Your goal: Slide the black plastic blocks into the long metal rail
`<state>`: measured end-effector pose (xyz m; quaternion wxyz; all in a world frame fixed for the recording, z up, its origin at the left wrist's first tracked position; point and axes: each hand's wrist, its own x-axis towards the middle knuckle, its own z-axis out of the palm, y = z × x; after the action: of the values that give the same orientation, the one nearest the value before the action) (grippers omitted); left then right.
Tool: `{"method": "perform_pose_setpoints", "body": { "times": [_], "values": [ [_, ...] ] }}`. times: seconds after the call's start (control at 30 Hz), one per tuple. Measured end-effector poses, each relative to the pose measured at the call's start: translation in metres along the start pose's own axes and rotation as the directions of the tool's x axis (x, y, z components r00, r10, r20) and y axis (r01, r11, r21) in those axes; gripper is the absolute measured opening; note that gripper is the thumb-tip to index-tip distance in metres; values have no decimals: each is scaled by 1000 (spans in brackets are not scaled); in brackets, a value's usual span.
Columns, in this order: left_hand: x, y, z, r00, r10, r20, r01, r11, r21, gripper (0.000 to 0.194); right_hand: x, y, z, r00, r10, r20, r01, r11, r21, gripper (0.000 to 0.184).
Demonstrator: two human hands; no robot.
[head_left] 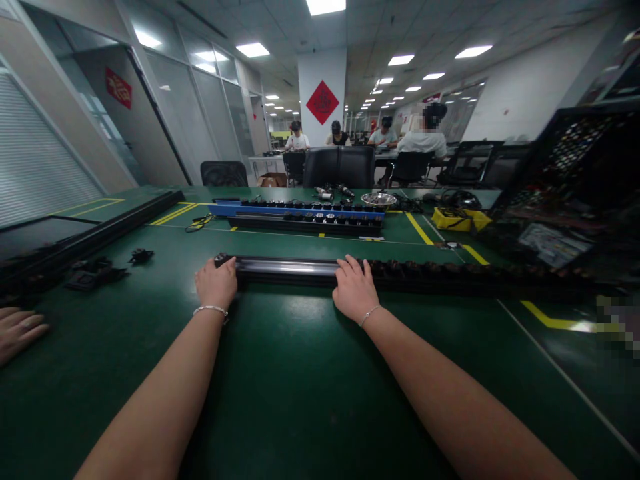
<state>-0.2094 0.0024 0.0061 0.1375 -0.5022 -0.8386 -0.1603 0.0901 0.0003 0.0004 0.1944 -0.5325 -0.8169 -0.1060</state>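
A long black rail (pixel 295 279) with a shiny metal strip lies across the green table before me. My left hand (pixel 216 281) is closed around a small black part (pixel 223 258) at the rail's left end. Over the rail's middle lies my right hand (pixel 356 290), fingers on the far side and thumb on the near side, gripping it. Right of that hand, a row of several black pieces (pixel 430 268) sits along the rail. Its far right end is too dark to make out.
Behind the rail lie a blue rail (pixel 270 211) and another black rail (pixel 260 224), both bearing parts. A metal dish (pixel 379 199) and a yellow tray (pixel 460 220) stand farther back. Loose black parts (pixel 95 272) lie left, near another person's hand (pixel 20 332).
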Motion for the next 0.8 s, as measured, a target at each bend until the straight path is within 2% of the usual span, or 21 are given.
{"method": "perform_pose_setpoints", "body": {
  "times": [0.1,0.27,0.67,0.8],
  "values": [
    [-4,-1,-4,1000,22,-2,-22,999,24,51,0,0,0,1000,1,-6,-1,1000,3,38],
    [-3,0,-4,1000,-22,-21,22,999,-23,49,0,0,0,1000,0,-15,0,1000,3,38],
    [13,-17,4,998,-41,45,50,974,-219,50,1,0,-1,1000,4,-14,-4,1000,4,37],
    [14,-18,5,993,-81,86,103,951,-291,49,0,0,0,1000,3,-10,-3,1000,0,38]
  ]
}}
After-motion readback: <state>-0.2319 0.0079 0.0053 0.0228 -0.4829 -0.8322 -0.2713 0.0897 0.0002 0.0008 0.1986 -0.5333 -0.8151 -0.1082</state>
